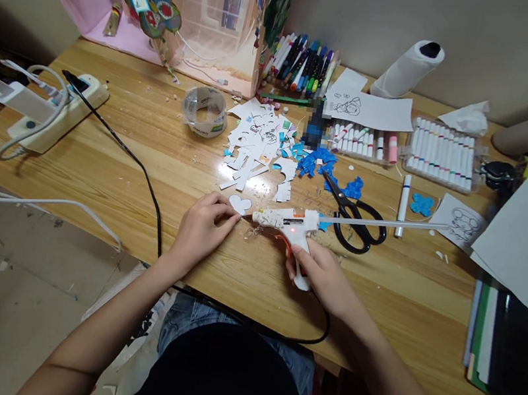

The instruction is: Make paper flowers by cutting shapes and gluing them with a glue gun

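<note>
Black shirt [214, 383] is closest, and past it my arms reach over the wooden table [228, 265]. With my left hand [202, 228] I pinch the edge of a little white paper shape [239, 205], so those fingers are close together, not wide. The paper is just in front of the gun's tip, near the table's front edge. My right hand [325, 270] is wrapped round the handle of the white glue gun [285, 219], by its orange trigger [285, 244]. A tiny red light glows on it, and a long clear glue stick [400, 224] pokes out the back, over the black scissors [343, 202]. I think this is the gluing bit. Next needs a steady paper, a slow, soft squeeze, and fingertips kept off that tip, because it could be hot. I can't tell if any glue is on the paper.
</note>
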Motion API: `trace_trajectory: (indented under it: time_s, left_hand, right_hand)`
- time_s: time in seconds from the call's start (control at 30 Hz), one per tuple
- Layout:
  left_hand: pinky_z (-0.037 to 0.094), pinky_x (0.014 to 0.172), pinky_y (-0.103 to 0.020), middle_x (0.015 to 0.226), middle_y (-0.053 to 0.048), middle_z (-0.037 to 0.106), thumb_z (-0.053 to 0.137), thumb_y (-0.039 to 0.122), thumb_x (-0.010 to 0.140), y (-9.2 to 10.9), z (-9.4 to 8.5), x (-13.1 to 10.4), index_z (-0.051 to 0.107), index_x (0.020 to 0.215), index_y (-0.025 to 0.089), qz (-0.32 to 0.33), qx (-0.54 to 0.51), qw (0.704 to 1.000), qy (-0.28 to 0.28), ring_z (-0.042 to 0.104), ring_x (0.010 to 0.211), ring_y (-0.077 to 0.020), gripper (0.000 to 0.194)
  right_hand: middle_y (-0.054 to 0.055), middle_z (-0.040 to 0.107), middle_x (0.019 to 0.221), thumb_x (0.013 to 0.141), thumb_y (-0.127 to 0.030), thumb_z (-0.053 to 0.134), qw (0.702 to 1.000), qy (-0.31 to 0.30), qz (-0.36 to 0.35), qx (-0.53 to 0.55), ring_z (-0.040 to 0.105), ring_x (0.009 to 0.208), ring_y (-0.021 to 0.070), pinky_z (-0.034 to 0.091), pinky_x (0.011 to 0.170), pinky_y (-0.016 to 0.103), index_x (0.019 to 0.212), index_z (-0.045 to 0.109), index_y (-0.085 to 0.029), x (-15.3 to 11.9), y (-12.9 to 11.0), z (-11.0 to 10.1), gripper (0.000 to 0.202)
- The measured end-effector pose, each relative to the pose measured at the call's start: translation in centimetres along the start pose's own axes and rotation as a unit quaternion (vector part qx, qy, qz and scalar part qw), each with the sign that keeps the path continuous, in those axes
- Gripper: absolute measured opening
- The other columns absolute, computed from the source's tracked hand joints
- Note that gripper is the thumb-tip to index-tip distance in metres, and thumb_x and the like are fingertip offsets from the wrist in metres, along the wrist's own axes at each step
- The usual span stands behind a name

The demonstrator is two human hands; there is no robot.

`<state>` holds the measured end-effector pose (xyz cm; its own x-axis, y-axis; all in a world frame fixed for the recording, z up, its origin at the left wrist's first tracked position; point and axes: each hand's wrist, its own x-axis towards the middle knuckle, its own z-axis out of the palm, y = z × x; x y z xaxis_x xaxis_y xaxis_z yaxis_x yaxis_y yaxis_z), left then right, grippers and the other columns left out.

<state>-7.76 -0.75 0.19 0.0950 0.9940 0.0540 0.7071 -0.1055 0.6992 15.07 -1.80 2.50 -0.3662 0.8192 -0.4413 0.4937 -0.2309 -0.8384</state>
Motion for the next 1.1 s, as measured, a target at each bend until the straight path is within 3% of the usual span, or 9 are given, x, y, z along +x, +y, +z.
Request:
trace_trajectory:
  time_s: [0.4, 1.1]
  left_hand:
    - [0.047, 0.073, -0.030, 0.087, -0.004, 0.062, 0.057, 0.025, 0.081, 0.01, -0.01, -0.08, 0.068, 0.079, 0.019, 0.002, -0.001, 1.000, 0.003, 0.058, 0.083, -0.0168, 0.013]
    - [0.046, 0.071, -0.030, 0.087, -0.003, 0.062, 0.059, 0.026, 0.080, 0.50, -0.04, 0.18, 0.068, 0.075, 0.021, -0.025, 0.029, 0.999, -0.004, 0.058, 0.083, -0.0176, 0.011]
  right_hand:
    - [0.000, 0.055, 0.055, 0.089, -0.042, 0.036, 1.000, 0.002, 0.005, -0.008, 0.050, 0.053, 0.0136, 0.037, 0.054, 0.025, 0.058, 0.046, -0.019, 0.03, -0.02, -0.01, 0.040]
    - [0.000, 0.054, 0.054, 0.088, -0.046, 0.037, 0.996, 0.023, 0.015, 0.088, 0.046, 0.048, 0.0112, 0.036, 0.047, 0.023, 0.065, 0.051, -0.018, -0.48, 0.35, -0.84, 0.039]
